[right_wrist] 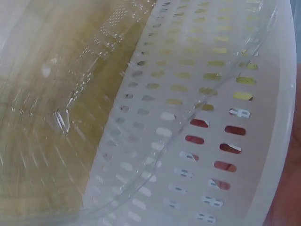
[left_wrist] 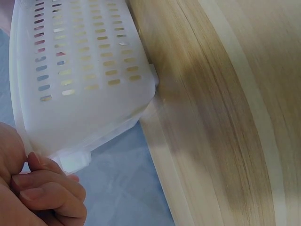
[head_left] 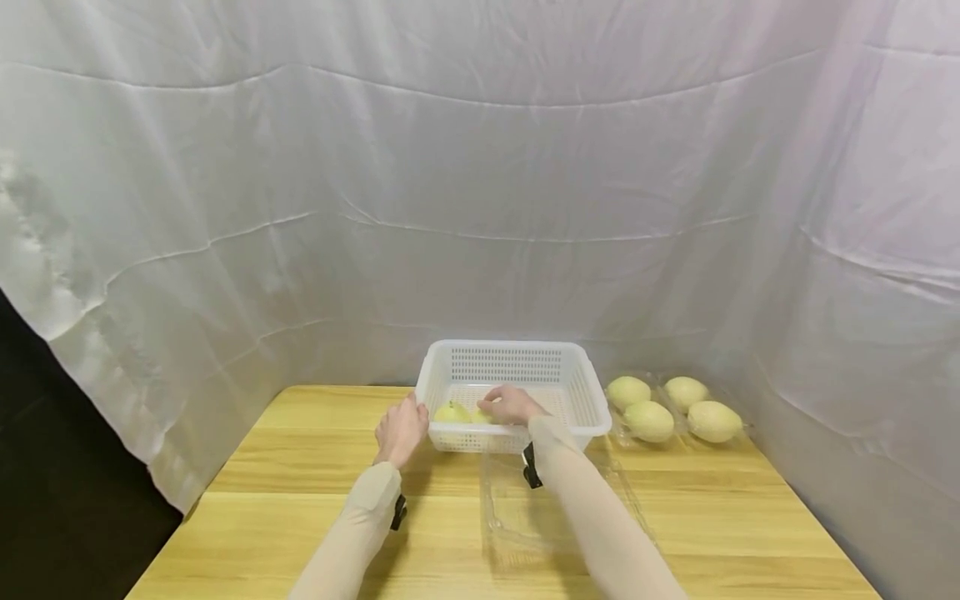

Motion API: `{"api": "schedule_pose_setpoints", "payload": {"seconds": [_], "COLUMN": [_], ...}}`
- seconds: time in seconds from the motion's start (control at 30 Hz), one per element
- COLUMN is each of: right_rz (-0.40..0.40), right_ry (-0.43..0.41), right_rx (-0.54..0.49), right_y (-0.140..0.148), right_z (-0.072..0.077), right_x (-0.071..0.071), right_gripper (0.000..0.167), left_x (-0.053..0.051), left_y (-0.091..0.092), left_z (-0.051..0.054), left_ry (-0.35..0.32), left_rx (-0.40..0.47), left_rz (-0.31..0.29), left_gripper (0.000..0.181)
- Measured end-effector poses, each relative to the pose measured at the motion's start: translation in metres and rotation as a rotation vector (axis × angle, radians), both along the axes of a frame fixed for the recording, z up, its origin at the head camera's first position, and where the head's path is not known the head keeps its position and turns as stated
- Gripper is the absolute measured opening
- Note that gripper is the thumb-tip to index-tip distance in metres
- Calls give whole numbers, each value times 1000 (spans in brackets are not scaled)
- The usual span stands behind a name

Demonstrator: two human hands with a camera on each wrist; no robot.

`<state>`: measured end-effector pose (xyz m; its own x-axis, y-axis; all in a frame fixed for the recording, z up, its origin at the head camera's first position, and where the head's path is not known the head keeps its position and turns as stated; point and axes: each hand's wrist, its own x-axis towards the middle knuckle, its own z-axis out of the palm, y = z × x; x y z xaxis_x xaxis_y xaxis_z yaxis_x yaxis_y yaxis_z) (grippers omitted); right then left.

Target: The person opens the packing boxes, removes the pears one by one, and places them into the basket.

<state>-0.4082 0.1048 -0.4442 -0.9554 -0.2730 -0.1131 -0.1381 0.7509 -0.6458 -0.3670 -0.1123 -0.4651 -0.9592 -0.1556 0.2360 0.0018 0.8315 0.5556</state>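
A white slotted plastic basket [head_left: 592, 417] stands at the back middle of the table. My left hand [head_left: 402, 427] grips its left rim; in the left wrist view the curled fingers [left_wrist: 51, 190] hold the basket corner. Inside the basket, near the front left, lies a yellow-green pear [head_left: 452, 412] with a short stem. My right hand [head_left: 512, 404] reaches over the front wall and holds a second yellow-green pear [head_left: 482, 416], mostly hidden by hand and rim. Through the slots in the right wrist view, yellow fruit [right_wrist: 245, 80] and parts of the hand show.
A clear plastic clamshell box [head_left: 517, 525] lies under my right forearm, in front of the basket. Right of the basket, several pale yellow fruits [head_left: 648, 421] sit in clear plastic trays. A grey curtain [head_left: 510, 208] hangs behind the wooden table [head_left: 300, 475].
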Motion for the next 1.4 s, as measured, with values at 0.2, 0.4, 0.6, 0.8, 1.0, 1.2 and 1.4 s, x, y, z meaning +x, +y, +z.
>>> {"api": "schedule_pose_setpoints", "payload": {"seconds": [0.2, 0.4, 0.6, 0.8, 1.0, 1.2, 1.4], "right_rz": [30, 13, 7, 3, 3, 10, 22], "right_ry": [96, 152, 232, 264, 299, 320, 370], "right_rx": [17, -20, -9, 3, 43, 51, 84], "right_y": [5, 13, 26, 39, 47, 53, 58], "right_z": [2, 0, -2, -2, 0, -2, -5], "right_x": [5, 5, 10, 18, 24, 27, 29], "right_gripper": [43, 37, 28, 26, 25, 22, 20], "left_x": [-1, -2, -2, -2, -3, -3, -1], "left_y": [1, 2, 2, 0, -1, -1, -1], "left_z": [1, -1, -2, -1, 0, -1, -2], "left_ry": [1, -2, -8, -12, -9, 9, 29], "left_rx": [11, 14, 10, 3, 9, 1, 18], "left_rz": [-12, -13, -17, -23, -26, -26, -23], "left_gripper": [36, 36, 35, 35, 36, 36, 29]}}
